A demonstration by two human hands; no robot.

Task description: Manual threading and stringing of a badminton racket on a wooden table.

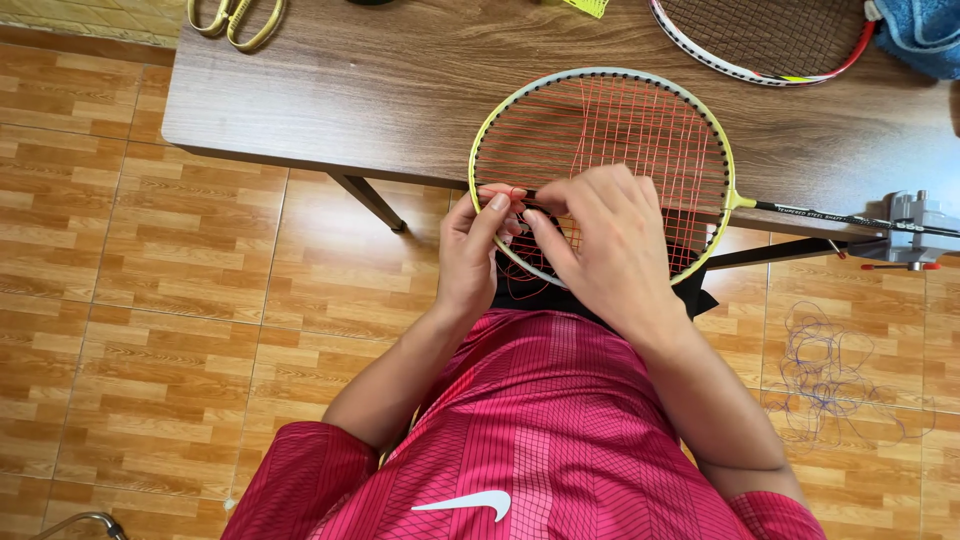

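A yellow-framed badminton racket [640, 90] with orange strings lies flat, its head half over the near edge of the wooden table [330, 90]. My left hand [472, 245] pinches a loose orange string [512, 193] at the frame's near-left rim. My right hand [600, 245] rests on the string bed beside it, fingers pinching the same string close to my left fingertips. A loop of orange string hangs below the frame. The racket's dark shaft [830, 215] runs right into a metal clamp [915, 225].
A second racket [770, 45] with a red and white frame lies at the table's far right beside a blue cloth [925, 35]. Yellow-handled scissors [238, 20] sit at the far left. A tangle of thin blue string [835, 375] lies on the tiled floor at right.
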